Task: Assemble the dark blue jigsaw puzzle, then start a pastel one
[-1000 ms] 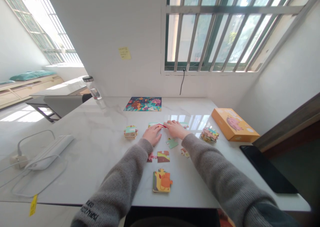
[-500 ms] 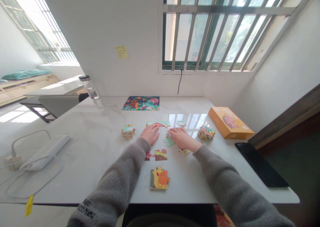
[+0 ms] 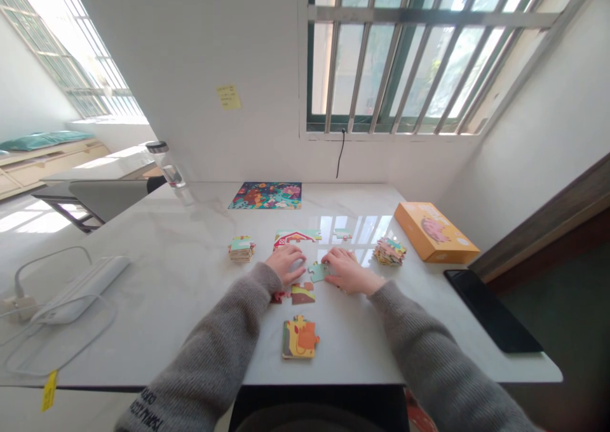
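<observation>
My left hand [image 3: 286, 264] rests on the table with its thumb spread from its fingers, just below the joined puzzle strip [image 3: 298, 236] with a red barn roof; it holds nothing I can see. The curved fingers and thumb of my right hand [image 3: 349, 271] grip the right edge of a light green puzzle piece [image 3: 316, 272], lying flat between both hands. Another piece under the right palm is mostly hidden. Nearer me lie a brown and green piece [image 3: 303, 294] and a dark red piece [image 3: 277, 298], partly covered by my left hand. A loose pale green piece [image 3: 342, 234] lies beyond my right hand.
Puzzle stacks stand at left [image 3: 241, 248], right [image 3: 389, 251] and front [image 3: 300, 338]. An orange box [image 3: 434, 232] and a black tablet-like slab [image 3: 490, 311] lie at right. A colourful picture sheet [image 3: 267, 195], bottle [image 3: 166, 165] and white power strip [image 3: 82, 291] are farther off.
Both hands have drawn back slightly towards me, uncovering more of the red barn roof. My right fingers have curled from lying flat to the green piece's edge.
</observation>
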`<state>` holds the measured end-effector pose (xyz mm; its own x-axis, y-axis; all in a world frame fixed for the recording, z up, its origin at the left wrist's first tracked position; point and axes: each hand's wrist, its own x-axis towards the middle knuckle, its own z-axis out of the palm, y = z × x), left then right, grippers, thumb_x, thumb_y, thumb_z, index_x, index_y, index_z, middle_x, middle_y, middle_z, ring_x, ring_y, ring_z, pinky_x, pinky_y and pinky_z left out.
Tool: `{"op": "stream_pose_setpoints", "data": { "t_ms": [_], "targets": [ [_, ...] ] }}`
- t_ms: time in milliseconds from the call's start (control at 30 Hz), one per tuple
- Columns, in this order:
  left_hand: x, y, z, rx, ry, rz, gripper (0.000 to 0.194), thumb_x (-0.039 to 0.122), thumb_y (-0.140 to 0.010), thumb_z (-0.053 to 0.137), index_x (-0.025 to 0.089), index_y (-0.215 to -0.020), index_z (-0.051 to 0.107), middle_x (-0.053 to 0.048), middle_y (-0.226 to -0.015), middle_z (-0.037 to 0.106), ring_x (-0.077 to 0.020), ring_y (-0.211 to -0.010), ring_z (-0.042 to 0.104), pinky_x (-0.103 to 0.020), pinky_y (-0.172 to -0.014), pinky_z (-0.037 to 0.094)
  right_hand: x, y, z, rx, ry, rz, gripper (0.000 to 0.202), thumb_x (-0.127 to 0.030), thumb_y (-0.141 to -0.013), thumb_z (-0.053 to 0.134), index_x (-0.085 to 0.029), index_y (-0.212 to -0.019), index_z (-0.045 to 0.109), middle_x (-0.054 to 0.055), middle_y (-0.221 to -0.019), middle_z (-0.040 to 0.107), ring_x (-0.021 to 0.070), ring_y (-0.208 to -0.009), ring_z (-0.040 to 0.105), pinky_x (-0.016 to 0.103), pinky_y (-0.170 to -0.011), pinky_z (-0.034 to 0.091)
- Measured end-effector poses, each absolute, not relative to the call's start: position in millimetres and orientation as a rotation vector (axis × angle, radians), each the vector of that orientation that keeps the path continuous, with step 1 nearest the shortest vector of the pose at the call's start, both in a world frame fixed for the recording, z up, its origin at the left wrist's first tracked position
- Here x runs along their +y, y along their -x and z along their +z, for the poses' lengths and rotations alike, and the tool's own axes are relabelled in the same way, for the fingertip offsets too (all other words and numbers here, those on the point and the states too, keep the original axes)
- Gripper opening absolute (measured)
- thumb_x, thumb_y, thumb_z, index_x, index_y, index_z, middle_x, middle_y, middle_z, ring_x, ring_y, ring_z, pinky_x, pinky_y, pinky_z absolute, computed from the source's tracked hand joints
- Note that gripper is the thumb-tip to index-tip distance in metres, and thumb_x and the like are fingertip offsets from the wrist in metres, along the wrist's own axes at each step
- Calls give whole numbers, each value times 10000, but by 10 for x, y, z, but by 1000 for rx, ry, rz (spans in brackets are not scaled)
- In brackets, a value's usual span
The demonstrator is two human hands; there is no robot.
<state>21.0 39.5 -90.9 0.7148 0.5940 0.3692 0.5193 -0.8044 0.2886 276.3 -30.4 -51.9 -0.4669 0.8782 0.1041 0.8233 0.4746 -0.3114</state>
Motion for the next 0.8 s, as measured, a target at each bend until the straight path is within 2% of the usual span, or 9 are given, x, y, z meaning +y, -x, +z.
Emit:
{"op": "stream_pose_setpoints", "data": {
  "t_ms": [167,400,533,600,733,800],
  "targets": [
    [348,-305,-939,888,-2717,704,284,400,-821,693,210,-1033,691,-99,-1125,656,-281,-1058,603,-458,-979,465,-287,-2719,-564,-2327,1452,371,262,-204,-837,691,-206,-1061,556,67,-1068,641,241,-1038,566,381,-921,398],
    [231,-432,-800,928,-2527,743,119,283,-882,590,178,-874,645,-77,-902,672,-233,-879,620,-382,-849,491,-248,-2671,-618,-2087,1365,466,78,-187,-865,624,-220,-912,572,10,-916,684,193,-881,623,351,-876,418],
    [187,-462,-737,958,-2383,834,122,287,-895,567,186,-855,624,-45,-855,675,-205,-824,623,-353,-821,496,-270,-2651,-592,-2007,1305,497,243,-197,-860,623,-234,-1100,595,2,-905,694,196,-863,650,340,-842,443],
    [182,-468,-711,920,-2317,893,148,306,-907,557,187,-858,629,-37,-835,678,-196,-805,628,-346,-811,502,-281,-2632,-579,-2002,1259,515,276,-188,-860,611,-237,-1131,607,-1,-884,694,192,-850,652,331,-826,454],
    [182,-475,-674,883,-2194,1006,191,367,-906,586,186,-909,646,-37,-858,697,-195,-824,645,-342,-795,518,-289,-2591,-560,-1913,1189,632,85,-238,-871,602,-208,-939,644,17,-868,705,186,-841,652,317,-797,480],
    [180,-476,-667,872,-2152,1025,208,383,-890,620,184,-946,648,-41,-883,705,-194,-838,656,-337,-786,525,-289,-2580,-549,-1836,1163,704,91,-283,-876,606,-197,-899,628,25,-859,702,183,-830,652,314,-787,495]
  ]
}}
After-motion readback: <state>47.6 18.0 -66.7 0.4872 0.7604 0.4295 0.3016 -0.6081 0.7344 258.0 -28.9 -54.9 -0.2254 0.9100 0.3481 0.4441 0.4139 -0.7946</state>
